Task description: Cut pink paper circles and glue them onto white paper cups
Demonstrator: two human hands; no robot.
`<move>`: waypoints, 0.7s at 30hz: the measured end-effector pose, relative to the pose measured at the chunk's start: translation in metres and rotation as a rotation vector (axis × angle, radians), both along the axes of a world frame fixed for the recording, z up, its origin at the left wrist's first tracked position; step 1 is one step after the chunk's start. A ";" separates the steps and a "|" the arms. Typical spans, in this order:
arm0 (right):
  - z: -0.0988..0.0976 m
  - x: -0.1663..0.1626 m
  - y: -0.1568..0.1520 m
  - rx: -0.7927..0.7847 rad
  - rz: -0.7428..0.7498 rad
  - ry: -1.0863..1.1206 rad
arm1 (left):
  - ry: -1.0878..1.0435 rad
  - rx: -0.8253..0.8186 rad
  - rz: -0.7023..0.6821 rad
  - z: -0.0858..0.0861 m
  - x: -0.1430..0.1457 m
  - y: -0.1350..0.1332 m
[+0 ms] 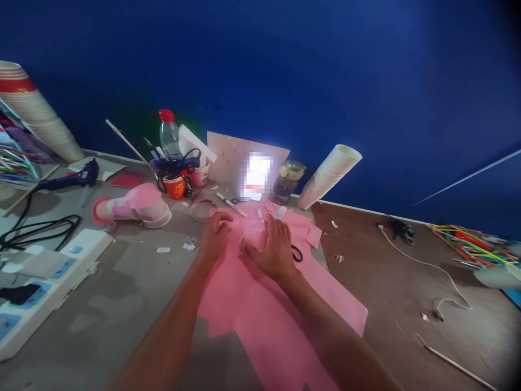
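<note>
My right hand (274, 250) is curved around a rounded pink piece (255, 232) that looks like a paper cup covered in pink paper. Its lower side is hidden by my fingers. Close by on the left, my left hand (217, 233) has its fingers curled together at the edge of the pink paper; what they hold, if anything, is hidden. Pink paper sheets (260, 315) lie spread under both hands. A black loop (297, 253), like a scissors handle, shows beside my right hand. Beyond my hands lies a white marker (232, 205), near a roll of clear tape (203, 210).
A lit phone (256, 176) leans at the back beside a lidded jar (288, 182) and stacked paper cups (329, 176). To the left are a pink-decorated cup piece (134, 209), a glue gun (77, 176) and a power strip (52, 282). A white cable (423, 260) lies right.
</note>
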State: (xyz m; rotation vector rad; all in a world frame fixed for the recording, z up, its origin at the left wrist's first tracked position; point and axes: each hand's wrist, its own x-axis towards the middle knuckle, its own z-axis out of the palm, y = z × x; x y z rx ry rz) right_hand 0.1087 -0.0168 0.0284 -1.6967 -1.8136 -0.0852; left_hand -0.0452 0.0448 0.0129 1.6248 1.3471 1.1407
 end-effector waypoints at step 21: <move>-0.006 0.005 0.000 -0.081 0.086 -0.138 | -0.638 -0.384 -0.206 0.001 0.030 -0.010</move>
